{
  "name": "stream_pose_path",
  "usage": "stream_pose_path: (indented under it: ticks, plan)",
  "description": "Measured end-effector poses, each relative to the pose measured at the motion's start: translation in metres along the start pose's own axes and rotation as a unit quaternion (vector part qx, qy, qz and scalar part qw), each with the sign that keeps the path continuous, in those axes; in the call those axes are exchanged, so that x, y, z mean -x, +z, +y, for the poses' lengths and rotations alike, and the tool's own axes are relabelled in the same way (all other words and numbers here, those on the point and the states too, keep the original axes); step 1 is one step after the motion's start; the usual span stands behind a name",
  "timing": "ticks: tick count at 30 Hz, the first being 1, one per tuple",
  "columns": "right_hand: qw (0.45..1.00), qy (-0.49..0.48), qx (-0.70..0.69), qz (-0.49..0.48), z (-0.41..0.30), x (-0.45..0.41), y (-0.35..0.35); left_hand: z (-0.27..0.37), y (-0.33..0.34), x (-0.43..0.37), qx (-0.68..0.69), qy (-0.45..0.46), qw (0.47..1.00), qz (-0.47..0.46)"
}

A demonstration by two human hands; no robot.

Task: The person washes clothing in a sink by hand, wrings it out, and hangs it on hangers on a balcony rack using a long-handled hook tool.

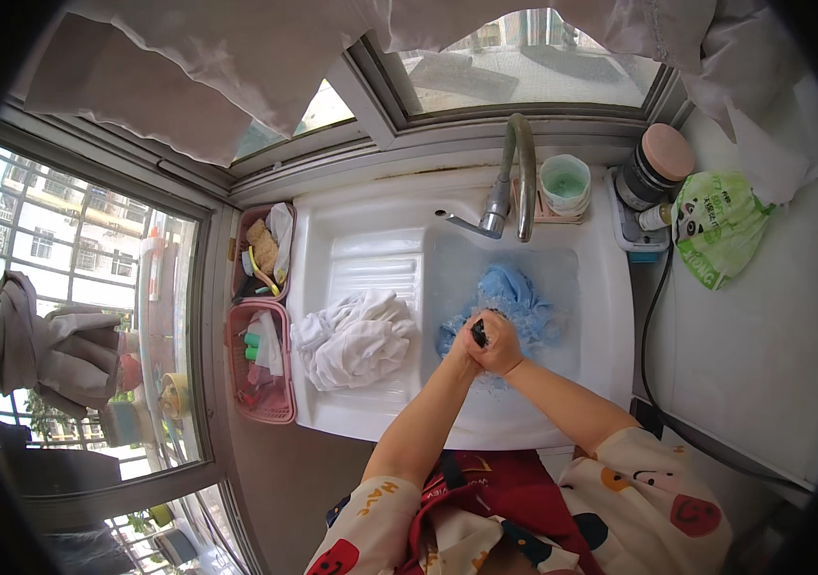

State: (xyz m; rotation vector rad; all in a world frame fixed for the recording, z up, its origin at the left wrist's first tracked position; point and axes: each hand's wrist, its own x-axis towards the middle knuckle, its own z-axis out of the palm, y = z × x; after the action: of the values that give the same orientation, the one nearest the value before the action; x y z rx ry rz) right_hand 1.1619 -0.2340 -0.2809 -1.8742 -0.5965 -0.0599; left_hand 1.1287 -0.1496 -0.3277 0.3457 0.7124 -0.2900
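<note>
Pressed together, my left hand and my right hand grip a small dark, wet item, perhaps cloth, over the right basin of a white laundry sink. Just beyond and beneath them, blue fabric lies in the water. Splashes show around the hands. A heap of wet white cloth rests on the ribbed washboard side at the left. The chrome faucet arches over the back of the basin; no stream from it can be made out.
Two pink baskets with brushes and small items stand left of the sink. Behind it are a green-white cup and a windowsill. A lidded jar, a green printed plastic pack and a black cable are at the right. Curtains hang above.
</note>
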Motion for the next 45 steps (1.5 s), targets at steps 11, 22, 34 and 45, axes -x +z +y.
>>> stream_pose_path:
  ticks: [11, 22, 34, 45]
  plan:
    - [0.909, 0.061, 0.356, -0.207, 0.069, 0.082, -0.001, -0.006, -0.045, 0.021, -0.289, -0.024, 0.910, 0.297]
    - [0.814, 0.354, -0.065, -0.456, 0.050, 0.017, -0.023, 0.011, 0.001, 0.064, -0.178, -0.148, 0.934, 0.271]
    - [0.709, 0.486, -0.497, -0.120, 0.003, -0.009, -0.045, -0.007, 0.071, 0.075, -0.061, -0.038, 0.997, 0.017]
    - [0.788, 0.287, -0.468, -0.280, -0.050, -0.037, -0.052, 0.002, 0.078, 0.121, -0.075, -0.070, 0.994, -0.030]
